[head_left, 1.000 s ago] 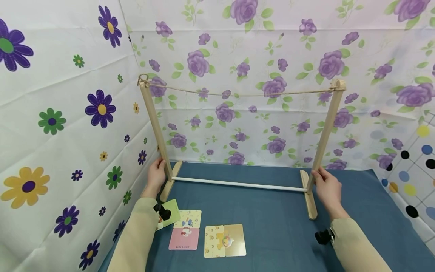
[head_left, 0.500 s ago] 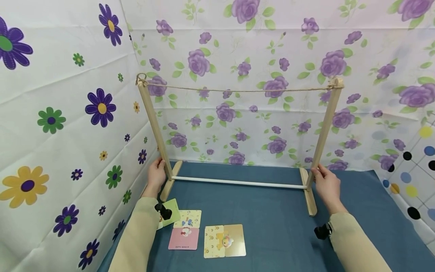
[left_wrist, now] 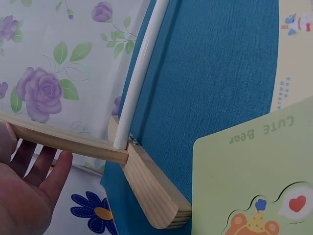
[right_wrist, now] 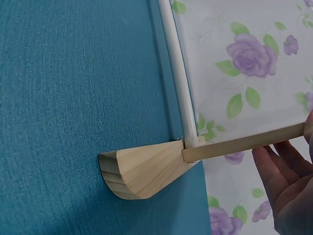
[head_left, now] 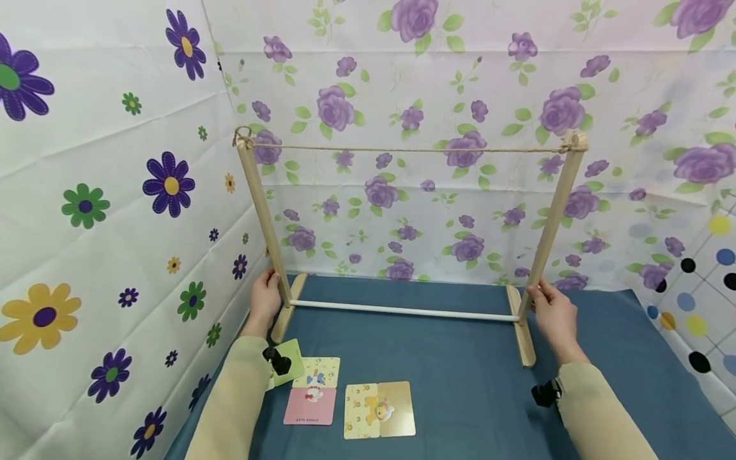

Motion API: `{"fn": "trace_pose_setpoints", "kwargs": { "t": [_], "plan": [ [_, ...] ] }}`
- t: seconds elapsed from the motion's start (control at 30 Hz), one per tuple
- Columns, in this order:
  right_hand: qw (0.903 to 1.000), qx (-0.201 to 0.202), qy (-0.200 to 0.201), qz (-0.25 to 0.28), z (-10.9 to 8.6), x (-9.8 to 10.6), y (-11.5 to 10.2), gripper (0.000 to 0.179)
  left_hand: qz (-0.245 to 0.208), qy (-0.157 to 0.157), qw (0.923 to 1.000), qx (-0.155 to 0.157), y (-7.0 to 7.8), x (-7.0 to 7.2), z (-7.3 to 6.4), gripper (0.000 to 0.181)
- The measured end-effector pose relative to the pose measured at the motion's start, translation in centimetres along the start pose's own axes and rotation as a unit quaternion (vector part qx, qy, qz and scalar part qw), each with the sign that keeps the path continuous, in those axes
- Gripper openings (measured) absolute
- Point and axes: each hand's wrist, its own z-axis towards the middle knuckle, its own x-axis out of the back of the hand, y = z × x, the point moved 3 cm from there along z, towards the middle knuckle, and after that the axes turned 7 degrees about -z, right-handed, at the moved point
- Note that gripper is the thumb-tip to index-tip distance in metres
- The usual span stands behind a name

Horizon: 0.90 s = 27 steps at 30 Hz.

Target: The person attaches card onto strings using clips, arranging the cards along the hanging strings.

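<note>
I hold the frame [head_left: 260, 203] at both sides: the left hand [head_left: 264, 297] grips the left post [left_wrist: 73, 142] low down, fingers bent round it, and the right hand [head_left: 556, 316] grips the right post [right_wrist: 249, 142] at matching height. The frame stands upright toward the far side of the blue cloth [head_left: 448, 370], its feet apparently resting on it. I judge the step in hand to be placing or steadying the frame; the next move calls for even effort from both hands, so that neither side twists, and then a level release. Posts and feet are pale, grained wood; the left foot [left_wrist: 151, 186] and right foot [right_wrist: 151, 171] have rounded ends. The rod [head_left: 402, 310] is white, smooth and round, joining the posts low down. The cord [head_left: 402, 150] is thin, twisted fibre, nearly straight between the post tops. Flat, round-cornered cards [head_left: 397, 409] lie at the near left; the green card [left_wrist: 220, 171] sits near the left foot.
</note>
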Motion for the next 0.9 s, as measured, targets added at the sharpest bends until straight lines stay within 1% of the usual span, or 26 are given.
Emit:
{"fn": "trace_pose_setpoints", "kwargs": {
  "t": [0.33, 0.57, 0.73, 0.9],
  "plan": [
    [0.9999, 0.0, 0.012, -0.004, -0.25, -0.12, 0.17, 0.058, 0.003, 0.001, 1.0, 0.002, -0.3, -0.05, 0.05, 0.048],
    [0.9999, -0.005, 0.011, -0.003, -0.47, -0.25, -0.06, 0.058, 0.017, 0.006, 0.9998, 0.0, -0.48, 0.15, -0.26, 0.048],
    [0.9999, -0.009, 0.01, -0.005, -0.55, -0.26, 0.0, 0.057, 0.016, 0.003, 0.9999, -0.001, -0.47, 0.02, -0.47, 0.049],
    [0.9998, -0.008, 0.016, -0.005, -0.57, -0.32, 0.19, 0.058, 0.01, 0.002, 0.9999, 0.006, -0.57, 0.01, -0.23, 0.05]
  ]
}}
